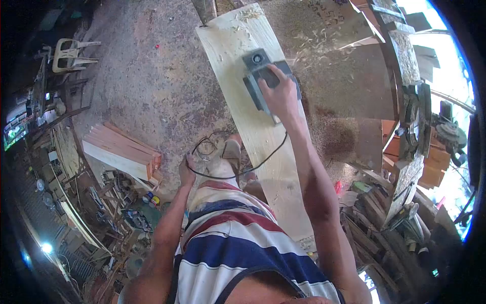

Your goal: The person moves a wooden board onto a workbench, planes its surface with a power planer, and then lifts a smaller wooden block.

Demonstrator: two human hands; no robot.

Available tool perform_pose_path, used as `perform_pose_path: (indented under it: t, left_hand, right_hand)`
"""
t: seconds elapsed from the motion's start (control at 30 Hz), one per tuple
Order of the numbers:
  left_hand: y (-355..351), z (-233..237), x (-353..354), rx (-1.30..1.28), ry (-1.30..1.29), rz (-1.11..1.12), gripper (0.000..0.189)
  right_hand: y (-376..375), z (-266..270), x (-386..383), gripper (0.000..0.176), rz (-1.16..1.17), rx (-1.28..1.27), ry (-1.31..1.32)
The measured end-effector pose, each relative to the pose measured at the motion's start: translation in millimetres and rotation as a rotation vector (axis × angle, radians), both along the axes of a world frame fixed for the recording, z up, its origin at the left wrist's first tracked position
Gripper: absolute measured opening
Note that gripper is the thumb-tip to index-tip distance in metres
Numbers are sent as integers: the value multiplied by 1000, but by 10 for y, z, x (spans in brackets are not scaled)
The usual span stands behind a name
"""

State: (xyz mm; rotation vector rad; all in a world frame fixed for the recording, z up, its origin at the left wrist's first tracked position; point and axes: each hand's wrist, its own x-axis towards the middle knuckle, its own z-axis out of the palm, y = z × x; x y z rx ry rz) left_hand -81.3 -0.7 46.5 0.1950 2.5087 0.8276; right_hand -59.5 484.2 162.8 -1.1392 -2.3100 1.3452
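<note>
A dark grey electric hand planer (257, 60) rests on the upper part of a long pale wooden board (230, 83). My right hand (281, 96) is closed round the planer's grip from above, with the arm stretched forward along the board's right side. The black power cord (263, 163) runs from the planer's rear and sags across in front of my legs. My left hand (187, 171) hangs left of my legs, its fingers closed on a loop of that cord. Wood shavings (249, 14) lie on the board's far end.
A stack of cut planks (124, 152) lies on the floor at left. A plastic chair (71, 54) stands at far left. Shavings cover the floor (329, 55) right of the board. Scrap timber (372, 218) and a wooden rack (405, 126) line the right side.
</note>
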Motion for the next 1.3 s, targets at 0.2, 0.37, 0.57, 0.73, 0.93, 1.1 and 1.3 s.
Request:
perform_pose_path:
  t: [0.2, 0.37, 0.57, 0.73, 0.93, 1.1, 1.3]
  left_hand:
    - [24, -12, -274, 6, -90, 81, 60]
    - [291, 108, -489, 315, -184, 327, 74]
    - [583, 509, -747, 312, -211, 404, 72]
    - [1070, 806, -960, 175, 174, -70, 64]
    - [2272, 783, -878, 173, 325, -672, 59]
    - [2616, 369, -550, 144, 353, -729, 68]
    - [2631, 228, -516, 101, 400, -728, 70]
  right_hand:
    - [528, 35, -1141, 58, 41, -40, -20]
    - [975, -212, -2170, 52, 88, 172, 118]
    - [1300, -451, -2499, 31, 304, 532, 102]
    - [742, -16, -682, 47, 116, 55, 103]
    - [-456, 148, 1972, 54, -135, -177, -36]
    - [-285, 162, 1767, 55, -103, -132, -39]
    - [565, -23, 205, 43, 8, 2, 100]
